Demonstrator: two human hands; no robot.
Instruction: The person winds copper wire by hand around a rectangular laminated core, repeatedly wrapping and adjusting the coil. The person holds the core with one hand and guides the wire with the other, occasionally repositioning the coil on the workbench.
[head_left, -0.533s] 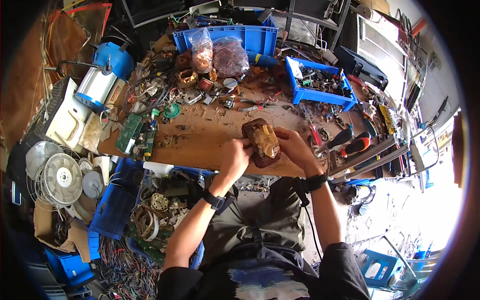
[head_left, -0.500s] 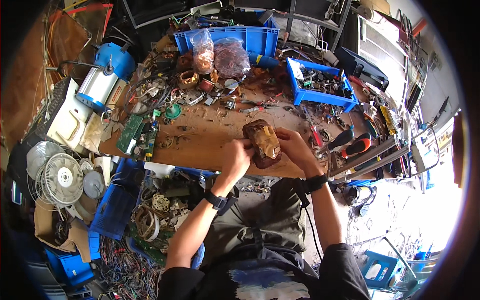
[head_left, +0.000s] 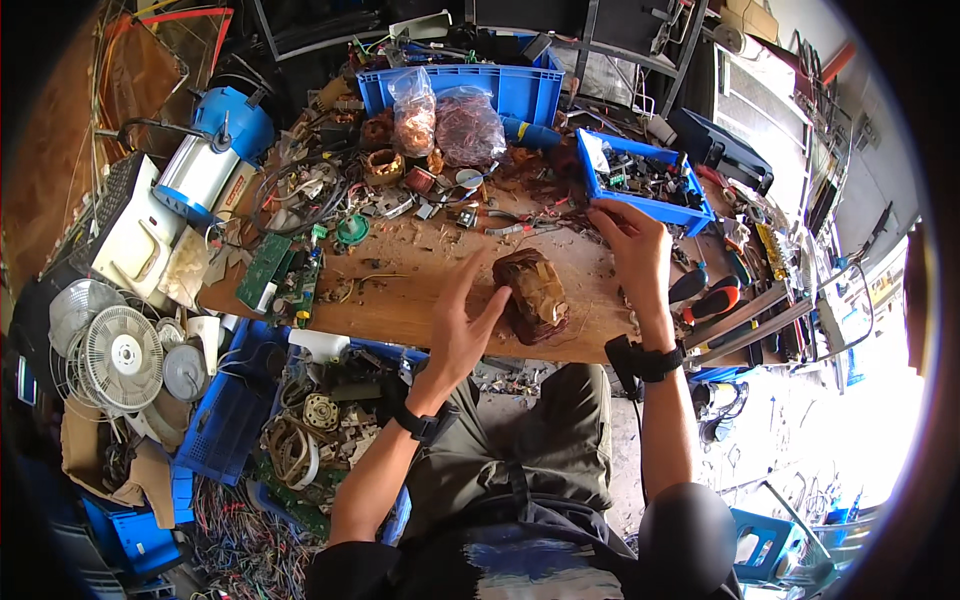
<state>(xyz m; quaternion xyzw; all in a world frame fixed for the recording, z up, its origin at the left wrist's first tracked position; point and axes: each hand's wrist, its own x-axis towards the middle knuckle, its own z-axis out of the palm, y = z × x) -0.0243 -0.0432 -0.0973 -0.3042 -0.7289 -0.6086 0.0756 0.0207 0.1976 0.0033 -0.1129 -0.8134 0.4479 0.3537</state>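
Left hand (head_left: 462, 328): fingers were spread apart, thumb just beside the coil (head_left: 537, 292).
Coil: lay on the table (head_left: 405, 308), near its front edge.
Right hand (head_left: 634, 245): fingertips were close together; grip couldn't be told.
Blue crate (head_left: 684, 214): stood beyond.

Head-worn fisheye view looks steeply down from above the wearer's black printed shirt (head_left: 530, 550), facing forward across the brown wooden tabletop (head_left: 410, 308) at close range; bare left hand (head_left: 460, 332) and bare right hand (head_left: 641, 255) register near mid-frame.
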